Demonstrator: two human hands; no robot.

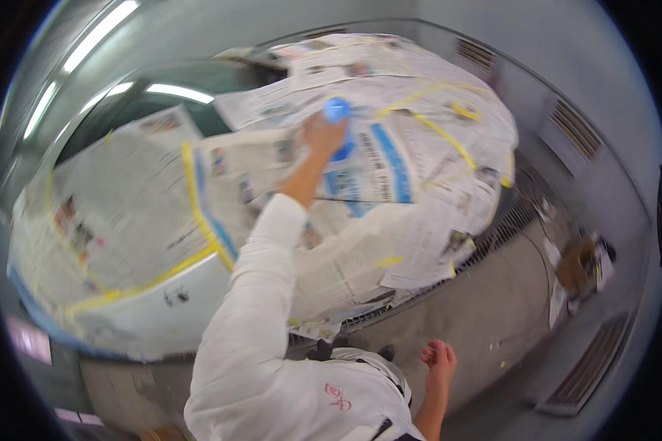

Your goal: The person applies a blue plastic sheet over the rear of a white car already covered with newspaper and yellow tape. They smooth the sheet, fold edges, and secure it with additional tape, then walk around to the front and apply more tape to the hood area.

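My left hand [326,134] reaches far out over a car covered in newspaper [375,257]. It is closed around a blue, bottle-like object [337,109], smeared by motion, whose exact kind I cannot make out. Beneath it lie newspaper sheets with blue print [391,162]. Low at my right side hangs my right hand [440,356], fingers loosely bent, and nothing shows in it. Yellow masking tape [445,137] runs along the paper's seams. A roll of yellow tape [465,112] rests on the paper to the far right.
At the left, a bare pale body panel [154,312] shows below the taped paper. A dark floor grate [518,220] runs beside the car. Against the right wall stands a brown box [577,266] with papers around it. Wall vents [574,128] line the right side.
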